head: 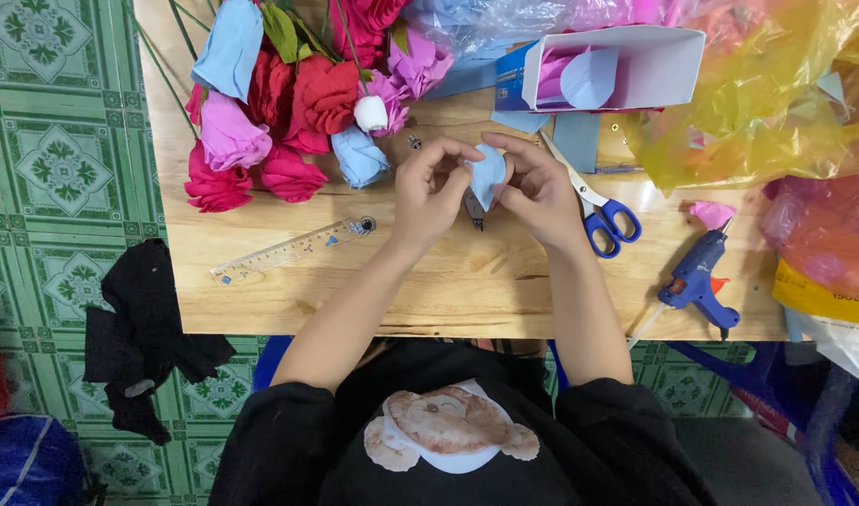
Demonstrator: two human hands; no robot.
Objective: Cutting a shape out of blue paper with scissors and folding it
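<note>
Above the table [261, 272], between scissors [598, 211] and paper flowers [289, 112], 2 hands together on 1 blue petal [487, 176]: left hand [432, 192] and right hand [539, 187] both pinching its edges. Probably easy to tear or crease with too hard pull. Glue gun [696, 281] near the edge, maybe falling if bumped.

Between my fingers [504, 164] sits a pale blue paper petal [488, 176]. The table [354, 281] is light wood; far left lie red, pink, lilac and blue paper roses [289, 112]. Right: blue-handled scissors [609, 225], a blue glue gun [696, 281], yellow plastic [757, 103]. The floor [54, 169] is green patterned tile.
</note>
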